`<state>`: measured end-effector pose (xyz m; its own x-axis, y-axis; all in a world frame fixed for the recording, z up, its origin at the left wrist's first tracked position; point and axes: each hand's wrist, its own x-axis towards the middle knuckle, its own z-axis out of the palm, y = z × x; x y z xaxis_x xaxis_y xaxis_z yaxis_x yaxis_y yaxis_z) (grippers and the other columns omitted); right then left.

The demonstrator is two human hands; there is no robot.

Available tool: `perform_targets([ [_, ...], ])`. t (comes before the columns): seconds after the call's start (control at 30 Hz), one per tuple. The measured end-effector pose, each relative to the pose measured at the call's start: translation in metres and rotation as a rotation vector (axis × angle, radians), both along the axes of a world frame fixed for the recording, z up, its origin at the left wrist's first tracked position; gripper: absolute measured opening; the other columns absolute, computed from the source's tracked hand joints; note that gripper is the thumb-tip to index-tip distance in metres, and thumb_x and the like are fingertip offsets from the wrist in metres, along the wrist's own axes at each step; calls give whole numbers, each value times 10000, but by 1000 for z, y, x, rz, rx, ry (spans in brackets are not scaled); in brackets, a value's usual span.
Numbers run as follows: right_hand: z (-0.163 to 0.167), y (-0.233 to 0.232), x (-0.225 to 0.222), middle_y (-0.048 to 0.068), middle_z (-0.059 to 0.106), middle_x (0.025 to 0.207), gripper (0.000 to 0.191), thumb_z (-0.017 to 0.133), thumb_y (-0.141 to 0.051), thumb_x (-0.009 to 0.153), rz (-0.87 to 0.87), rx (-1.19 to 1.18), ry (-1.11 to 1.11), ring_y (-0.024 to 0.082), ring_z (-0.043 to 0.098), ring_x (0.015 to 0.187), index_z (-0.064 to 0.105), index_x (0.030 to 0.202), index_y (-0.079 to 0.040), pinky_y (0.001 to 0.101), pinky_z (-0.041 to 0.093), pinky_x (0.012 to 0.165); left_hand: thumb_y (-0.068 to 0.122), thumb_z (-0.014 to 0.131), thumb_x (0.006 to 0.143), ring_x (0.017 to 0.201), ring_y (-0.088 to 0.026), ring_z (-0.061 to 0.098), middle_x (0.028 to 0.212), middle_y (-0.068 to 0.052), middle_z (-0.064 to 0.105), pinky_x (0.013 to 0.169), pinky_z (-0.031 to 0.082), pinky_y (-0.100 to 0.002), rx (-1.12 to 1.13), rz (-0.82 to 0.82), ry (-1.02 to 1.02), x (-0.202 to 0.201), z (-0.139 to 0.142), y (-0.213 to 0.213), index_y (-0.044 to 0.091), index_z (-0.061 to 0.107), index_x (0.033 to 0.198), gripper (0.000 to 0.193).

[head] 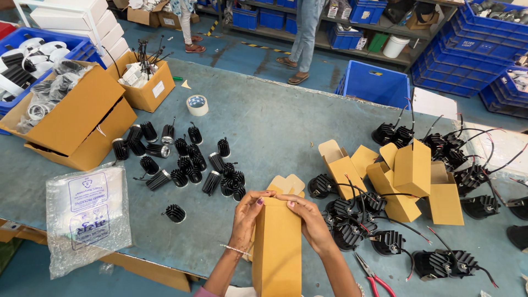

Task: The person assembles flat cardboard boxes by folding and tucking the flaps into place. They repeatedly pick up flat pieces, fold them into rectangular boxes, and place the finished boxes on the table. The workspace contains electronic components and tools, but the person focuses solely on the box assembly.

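Head view is showing both hands, the left hand (246,217) and right hand (311,221), pinching the top flaps of a tall brown carton (278,250) at the lower centre of the frame, above the bench (275,118). Flap-folding seems to be underway; the next move is probably calling for tucking those flaps squarely, with black finned heat sinks (187,162) lying to the left.

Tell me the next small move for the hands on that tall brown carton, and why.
Probably fold the top flaps down: the left hand and right hand pinch the upright carton at its open end, flaps standing.
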<state>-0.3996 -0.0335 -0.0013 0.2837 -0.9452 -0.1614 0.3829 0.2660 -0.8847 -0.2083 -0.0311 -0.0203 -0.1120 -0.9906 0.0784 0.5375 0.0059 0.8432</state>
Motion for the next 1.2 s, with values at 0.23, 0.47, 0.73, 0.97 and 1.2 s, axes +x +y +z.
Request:
perform_targets([
  [0.23,-2,15,7,42,682,1328,397,542,-229,1017,121,-164,149,157,649,1150,737,1189,71,289,483,1024,152,721,991,1211,-225,605,1301,-147,647,1063,477,-376,-235,39,-111,0,-36,12,24,638,997,153],
  [0.47,-1,35,16,87,724,1103,350,593,-231,997,5,-53,101,124,673,950,699,1210,25,280,551,829,135,686,970,1220,-216,606,1287,-148,635,1073,467,-343,-214,113,-147,-5,-25,26,14,609,1143,225],
  [0.73,7,40,10,110,722,1023,351,547,-232,1020,-115,-42,72,130,677,890,682,1215,28,283,554,779,24,721,897,1203,-212,652,1244,-145,700,1087,485,-337,-104,278,-343,-20,20,45,2,596,1197,326],
  [0.97,10,49,12,153,671,1252,577,335,-379,1082,-172,-202,68,213,650,1114,679,1144,79,347,507,991,-25,661,948,1290,-245,625,1333,-183,657,1114,477,-355,-305,287,-406,-13,17,50,-3,624,1125,181],
  [1.2,11,53,19,178,656,1259,590,300,-371,1096,-186,-239,16,251,631,1132,666,1135,89,378,500,1004,-32,633,957,1328,-250,576,1363,-199,629,1141,426,-347,-237,104,-208,-6,23,49,10,556,1109,175],
])
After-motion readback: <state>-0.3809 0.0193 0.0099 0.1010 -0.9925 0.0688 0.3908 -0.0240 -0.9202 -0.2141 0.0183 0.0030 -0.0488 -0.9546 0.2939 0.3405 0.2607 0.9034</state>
